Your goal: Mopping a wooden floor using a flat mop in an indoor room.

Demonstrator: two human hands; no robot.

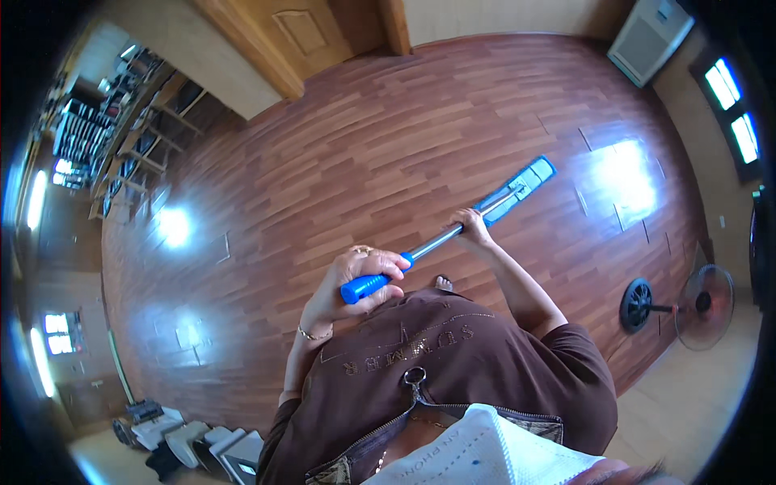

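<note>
Mop (pixel 517 187) handle gripped: left hand (pixel 360 273) top, right hand (pixel 471 226) lower.

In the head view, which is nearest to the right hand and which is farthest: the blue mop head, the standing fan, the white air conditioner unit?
From the right hand on the mop's metal pole:
1. Blue mop head, just ahead on the floor.
2. Standing fan, to the right by the wall.
3. White air conditioner unit, far corner, upper right.

A single head-worn fisheye camera is looking steeply down from above the person's chest, taking in the brown shirt (pixel 453 356) at the lower edge close up and the wooden floor (pixel 388 145) farther off. Its wide lens is bending the walls and window (pixel 731 105) around the rim.
</note>
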